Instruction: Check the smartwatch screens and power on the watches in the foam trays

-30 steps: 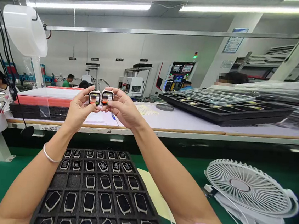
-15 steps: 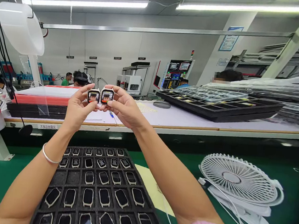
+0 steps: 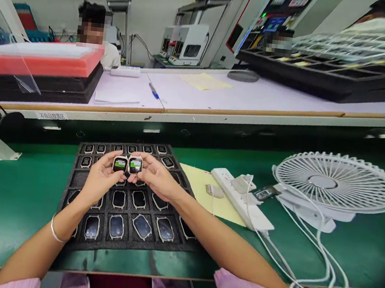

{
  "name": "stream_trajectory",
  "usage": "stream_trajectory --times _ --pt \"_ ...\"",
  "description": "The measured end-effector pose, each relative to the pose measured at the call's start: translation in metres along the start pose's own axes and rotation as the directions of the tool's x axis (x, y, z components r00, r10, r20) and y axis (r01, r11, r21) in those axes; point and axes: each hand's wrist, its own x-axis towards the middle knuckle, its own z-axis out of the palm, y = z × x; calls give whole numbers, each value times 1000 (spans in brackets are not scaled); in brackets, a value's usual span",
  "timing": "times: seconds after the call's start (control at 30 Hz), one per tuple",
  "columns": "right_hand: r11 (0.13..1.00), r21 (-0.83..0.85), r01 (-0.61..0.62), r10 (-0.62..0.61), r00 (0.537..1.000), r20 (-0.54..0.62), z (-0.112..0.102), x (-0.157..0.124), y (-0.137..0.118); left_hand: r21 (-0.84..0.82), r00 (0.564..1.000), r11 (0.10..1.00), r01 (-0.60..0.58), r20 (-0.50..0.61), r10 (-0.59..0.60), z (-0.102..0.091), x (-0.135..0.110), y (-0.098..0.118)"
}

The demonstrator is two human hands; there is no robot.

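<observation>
My left hand (image 3: pixel 104 174) is closed on a smartwatch (image 3: pixel 120 164) without a strap, its screen lit with a green and dark picture. Close beside it, a second strapless smartwatch (image 3: pixel 135 165) with a similar lit screen is gripped by my right hand (image 3: pixel 153 175). Both screens face me, held side by side above a black foam tray (image 3: pixel 94 242). Rows of compartments in the tray hold several more watch cases, such as a dark-screened watch (image 3: pixel 116 226) near the front. My hands hide some of the middle compartments.
At right are a white fan (image 3: pixel 326 183), a white power strip (image 3: pixel 238 199) with cables, and yellow paper (image 3: pixel 198 188) on the green bench (image 3: pixel 17 203). The raised shelf (image 3: pixel 190 102) carries red and black foam stacks (image 3: pixel 47 83), a pen (image 3: pixel 153 90) and black trays (image 3: pixel 309 76). A person (image 3: pixel 110 55) sits beyond.
Both hands have come down with the two watches from shelf height to just above the tray, and the view has tilted downward. The watch screens now show green and dark areas.
</observation>
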Motion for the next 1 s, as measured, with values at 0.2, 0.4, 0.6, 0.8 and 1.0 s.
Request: stream_trajectory --times 0.2,0.4,0.6,0.8,1.0 --pt "979 110 -174 176 984 -4 -10 -15 39 8 988 989 147 -43 -146 -5 -11 -35" --pt "971 102 -216 213 976 34 -16 -16 46 0 986 987 158 -45 -158 -8 -11 -44" --pt "977 70 -199 197 980 40 -22 -16 50 2 983 983 183 -26 -183 -10 -14 -43" --pt "979 81 -185 182 982 49 -22 -18 49 -25 985 984 175 2 -175 -11 -15 -44" --pt "980 51 -191 189 981 37 -24 -19 52 -16 980 980 200 15 -200 -10 -15 -45"
